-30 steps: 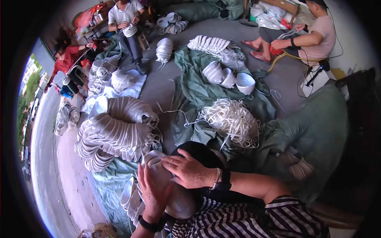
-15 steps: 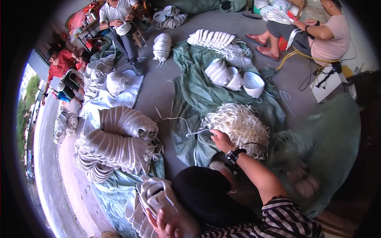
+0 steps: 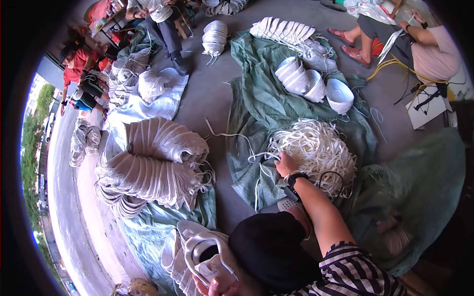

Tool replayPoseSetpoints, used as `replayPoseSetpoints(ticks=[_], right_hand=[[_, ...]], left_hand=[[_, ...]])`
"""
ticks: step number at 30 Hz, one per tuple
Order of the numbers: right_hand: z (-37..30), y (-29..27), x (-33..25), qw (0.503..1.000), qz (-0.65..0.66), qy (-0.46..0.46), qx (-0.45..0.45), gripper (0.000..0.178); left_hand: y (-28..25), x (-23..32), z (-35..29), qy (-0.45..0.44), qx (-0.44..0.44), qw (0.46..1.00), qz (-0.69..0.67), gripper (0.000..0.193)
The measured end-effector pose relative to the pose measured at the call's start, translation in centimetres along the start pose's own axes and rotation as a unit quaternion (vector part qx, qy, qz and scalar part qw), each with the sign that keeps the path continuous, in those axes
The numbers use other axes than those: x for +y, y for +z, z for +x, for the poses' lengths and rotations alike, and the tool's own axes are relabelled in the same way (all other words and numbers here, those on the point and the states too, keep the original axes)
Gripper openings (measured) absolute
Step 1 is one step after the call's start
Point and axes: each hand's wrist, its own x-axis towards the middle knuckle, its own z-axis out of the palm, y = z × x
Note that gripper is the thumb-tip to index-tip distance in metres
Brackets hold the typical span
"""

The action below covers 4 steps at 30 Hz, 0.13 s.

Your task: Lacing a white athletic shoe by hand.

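Grey concrete floor (image 3: 207, 106), green tarps (image 3: 261, 93).

Black-and-white striped sleeve (image 3: 353, 269), black wristwatch (image 3: 296, 178), dark trousers (image 3: 271, 249).

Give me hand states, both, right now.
Left hand: fingers rest on a white shoe upper at the lap; grip cannot be told.
Right hand: reaching into the pile of white laces, fingers buried, closure unclear.

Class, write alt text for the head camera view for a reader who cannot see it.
The right hand reaches into a pile of white laces on a green tarp, while the left hand holds a white shoe upper. Stacks of uppers lie nearby.
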Motion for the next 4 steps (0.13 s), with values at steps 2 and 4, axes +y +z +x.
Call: replayPoseSetpoints(ticks=[2, 4], right_hand=[[0.45, -0.26, 0.35, 0.998, -0.055, -0.016, -0.04, 0.028], [0.7, -0.37, 0.83, 0.99, -0.113, -0.033, -0.082, 0.03]], left_hand=[[0.46, 0.0, -0.11, 0.007, 0.026, 1.0, -0.005, 0.043], [1.0, 0.29, -0.26, 0.009, 0.055, 0.998, -0.011, 0.044]])
